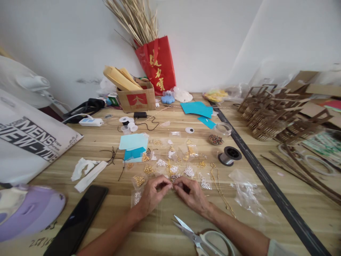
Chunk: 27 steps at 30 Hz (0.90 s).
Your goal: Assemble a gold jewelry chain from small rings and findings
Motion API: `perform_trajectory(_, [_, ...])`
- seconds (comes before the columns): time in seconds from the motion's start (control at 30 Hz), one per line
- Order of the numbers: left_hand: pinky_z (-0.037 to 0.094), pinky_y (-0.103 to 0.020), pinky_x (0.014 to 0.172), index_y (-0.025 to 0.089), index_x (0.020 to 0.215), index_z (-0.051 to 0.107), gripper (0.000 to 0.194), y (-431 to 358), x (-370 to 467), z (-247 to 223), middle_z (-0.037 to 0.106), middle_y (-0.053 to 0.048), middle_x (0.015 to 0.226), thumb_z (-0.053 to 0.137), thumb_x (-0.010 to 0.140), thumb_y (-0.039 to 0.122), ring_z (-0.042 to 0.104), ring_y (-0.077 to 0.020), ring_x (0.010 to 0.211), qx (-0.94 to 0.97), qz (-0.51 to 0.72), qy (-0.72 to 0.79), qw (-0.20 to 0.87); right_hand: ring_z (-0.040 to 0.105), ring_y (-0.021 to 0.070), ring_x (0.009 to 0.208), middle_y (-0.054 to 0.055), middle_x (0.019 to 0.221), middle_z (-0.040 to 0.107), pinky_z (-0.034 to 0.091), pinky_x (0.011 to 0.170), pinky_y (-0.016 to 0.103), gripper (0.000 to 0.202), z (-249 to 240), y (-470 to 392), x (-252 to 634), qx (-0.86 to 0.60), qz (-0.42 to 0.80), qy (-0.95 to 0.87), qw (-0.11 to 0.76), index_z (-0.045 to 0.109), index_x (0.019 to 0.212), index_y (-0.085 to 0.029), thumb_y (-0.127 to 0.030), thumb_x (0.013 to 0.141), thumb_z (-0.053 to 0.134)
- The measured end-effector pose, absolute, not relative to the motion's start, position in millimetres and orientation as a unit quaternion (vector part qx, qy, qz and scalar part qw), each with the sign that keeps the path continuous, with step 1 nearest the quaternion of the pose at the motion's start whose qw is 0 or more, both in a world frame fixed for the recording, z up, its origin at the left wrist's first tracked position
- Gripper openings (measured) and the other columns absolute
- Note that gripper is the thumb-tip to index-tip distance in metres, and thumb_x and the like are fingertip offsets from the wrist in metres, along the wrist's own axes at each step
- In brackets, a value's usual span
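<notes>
Over the wooden table, my left hand (155, 193) and my right hand (191, 195) come close together, each with thumb and index finger pinched. What the fingertips hold is too small to make out. Just beyond them lie small piles of silver beads (189, 171) and gold beads (148, 169), some on clear plastic bags. A gold chain (218, 185) stretches beside my right hand. Scissors (197, 239) lie partly open below the hands, near my right forearm. Silver rings (205, 182) rest on a small bag to the right.
A black phone (77, 222) and a purple device (32, 211) are at the left. Right of the beads stand a wire spool (229, 155) and a crumpled plastic bag (247, 192). Blue sheets (197, 108), a cardboard box (136, 99), a red bag (160, 67) and woven baskets (266, 113) are farther back.
</notes>
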<state>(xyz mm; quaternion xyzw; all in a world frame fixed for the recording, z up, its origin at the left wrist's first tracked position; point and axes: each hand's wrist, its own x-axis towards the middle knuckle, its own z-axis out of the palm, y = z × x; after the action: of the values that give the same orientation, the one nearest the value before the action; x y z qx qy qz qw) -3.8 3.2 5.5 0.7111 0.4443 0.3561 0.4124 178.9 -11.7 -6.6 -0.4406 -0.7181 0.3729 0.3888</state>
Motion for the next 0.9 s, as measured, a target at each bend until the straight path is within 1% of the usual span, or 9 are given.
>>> perform_trajectory(0.27, [0.041, -0.024, 0.060, 0.016, 0.070, 0.060, 0.016, 2.9, -3.2, 3.0, 0.061, -0.001, 0.065, 0.055, 0.083, 0.024, 0.054, -0.0145, 0.061, 0.726, 0.342, 0.464, 0.375, 0.044, 0.0111, 0.055, -0.003, 0.060, 0.048, 0.035, 0.052, 0.022, 0.016, -3.7, -12.5, 178.7, -0.436, 0.364, -0.726, 0.387, 0.058, 0.079, -0.017, -0.025, 0.090, 0.049])
perform_trajectory(0.43, [0.040, -0.024, 0.058, 0.018, 0.070, 0.055, 0.016, 1.4, -2.2, 2.0, 0.059, -0.001, 0.065, 0.051, 0.085, 0.022, 0.053, -0.0150, 0.060, 0.750, 0.328, 0.458, 0.347, 0.043, 0.0107, 0.054, -0.003, 0.059, 0.047, 0.034, 0.052, 0.022, 0.017, -3.7, -13.5, 178.4, -0.433, 0.361, -0.734, 0.377, 0.055, 0.076, -0.018, -0.023, 0.090, 0.048])
perform_trajectory(0.57, [0.040, -0.025, 0.059, 0.018, 0.071, 0.053, 0.015, 0.5, -2.4, 1.6, 0.059, -0.002, 0.066, 0.049, 0.086, 0.022, 0.054, -0.0158, 0.061, 0.760, 0.317, 0.458, 0.334, 0.043, 0.0110, 0.055, -0.003, 0.061, 0.048, 0.034, 0.053, 0.022, 0.016, -7.0, -13.7, 179.0, -0.426, 0.361, -0.741, 0.372, 0.054, 0.078, -0.018, -0.022, 0.091, 0.047])
perform_trajectory(0.77, [0.040, -0.025, 0.061, 0.018, 0.071, 0.052, 0.016, 0.9, -2.4, 1.8, 0.060, -0.002, 0.068, 0.049, 0.085, 0.023, 0.054, -0.0162, 0.063, 0.757, 0.312, 0.462, 0.341, 0.044, 0.0115, 0.057, -0.002, 0.063, 0.049, 0.034, 0.054, 0.022, 0.016, -7.7, -14.1, 179.8, -0.424, 0.361, -0.746, 0.366, 0.054, 0.079, -0.017, -0.021, 0.092, 0.045])
perform_trajectory(0.9, [0.040, -0.025, 0.062, 0.017, 0.072, 0.056, 0.016, 2.2, -2.2, 3.4, 0.060, -0.002, 0.068, 0.051, 0.085, 0.025, 0.054, -0.0159, 0.064, 0.731, 0.323, 0.468, 0.376, 0.043, 0.0109, 0.057, -0.003, 0.063, 0.048, 0.034, 0.055, 0.022, 0.015, -6.9, -13.8, 179.1, -0.423, 0.363, -0.738, 0.380, 0.054, 0.079, -0.017, -0.019, 0.091, 0.046])
